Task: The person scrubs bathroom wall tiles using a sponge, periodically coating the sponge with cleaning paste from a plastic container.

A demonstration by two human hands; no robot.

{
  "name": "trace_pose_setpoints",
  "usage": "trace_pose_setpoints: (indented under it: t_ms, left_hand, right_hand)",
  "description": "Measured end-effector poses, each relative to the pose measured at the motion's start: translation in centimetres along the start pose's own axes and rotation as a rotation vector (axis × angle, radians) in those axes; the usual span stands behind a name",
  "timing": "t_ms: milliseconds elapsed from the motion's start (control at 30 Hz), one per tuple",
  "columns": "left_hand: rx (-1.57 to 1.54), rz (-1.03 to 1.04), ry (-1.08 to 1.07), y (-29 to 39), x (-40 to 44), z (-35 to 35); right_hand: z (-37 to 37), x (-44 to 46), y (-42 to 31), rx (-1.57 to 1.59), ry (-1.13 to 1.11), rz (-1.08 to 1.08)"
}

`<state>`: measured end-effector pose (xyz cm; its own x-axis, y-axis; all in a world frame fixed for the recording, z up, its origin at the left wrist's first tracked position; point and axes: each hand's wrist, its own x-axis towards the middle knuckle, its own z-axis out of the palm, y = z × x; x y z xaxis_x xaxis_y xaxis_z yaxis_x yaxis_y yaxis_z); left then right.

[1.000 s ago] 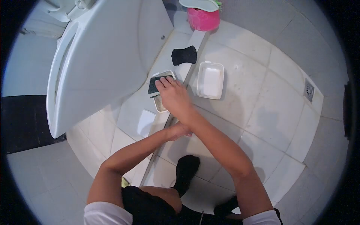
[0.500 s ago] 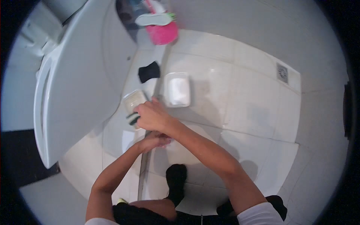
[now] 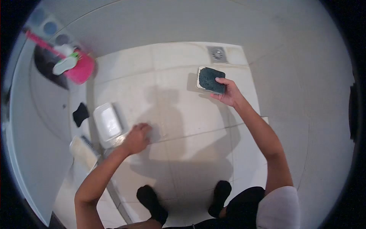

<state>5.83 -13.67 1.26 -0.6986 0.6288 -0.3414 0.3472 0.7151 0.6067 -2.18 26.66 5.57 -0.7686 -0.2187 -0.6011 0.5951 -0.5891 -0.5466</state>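
My right hand (image 3: 228, 92) grips a sponge (image 3: 212, 80), dark green on its upper face with a pale edge. The thumb lies on top, the fingers underneath, and the sponge is held above the floor tiles near the drain. My left hand (image 3: 138, 138) holds nothing; its fingers are loosely bent and apart over the tiles. Close by on its left stands a white rectangular container (image 3: 108, 121). Farther left, partly behind my left forearm, is a tilted pale tray (image 3: 83, 153) with a cream-coloured inside. A black pad (image 3: 81, 114) lies on the ledge.
A pink bucket (image 3: 81, 68) with a pink-handled brush and other items stands at the upper left. The metal floor drain (image 3: 217, 54) sits by the back wall. A curved white panel (image 3: 38, 114) borders the left side. My socked feet (image 3: 151, 204) stand on the tiles.
The view has turned right. My right hand has gone from the pale tray at the ledge over towards the drain with the sponge. My left hand has come out from beneath it and moved apart.
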Motion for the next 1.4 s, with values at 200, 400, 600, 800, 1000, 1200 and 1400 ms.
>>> trace_pose_setpoints:
  t_ms: [200,400,600,800,1000,1200,1400]
  left_hand:
    - [0.3,-0.173,0.413,2.2,10.3,2.5]
    - [0.369,-0.169,0.465,2.3,11.2,3.6]
    - [0.354,-0.183,0.492,2.3,11.3,3.6]
    - [0.347,-0.185,0.51,2.0,11.5,3.4]
    - [0.342,-0.186,0.508,2.0,11.7,3.4]
    - [0.321,-0.183,0.532,1.9,11.7,3.5]
    - [0.293,-0.195,0.519,2.0,11.6,3.3]
  right_hand:
    - [-8.8,1.0,-3.0,-0.004,0.309,-0.391]
    - [-15.0,8.6,-8.9,-1.047,0.817,-0.994]
    - [-14.1,13.8,-12.3,-1.773,0.771,-0.92]
    - [-20.0,14.5,-14.6,-1.758,0.545,-0.653]
    - [-11.4,16.3,-13.2,-1.61,0.421,-0.86]
    - [-3.2,19.0,-6.4,-1.975,0.25,-0.964]
    - [-11.0,17.1,-12.8,-1.537,0.507,-1.013]
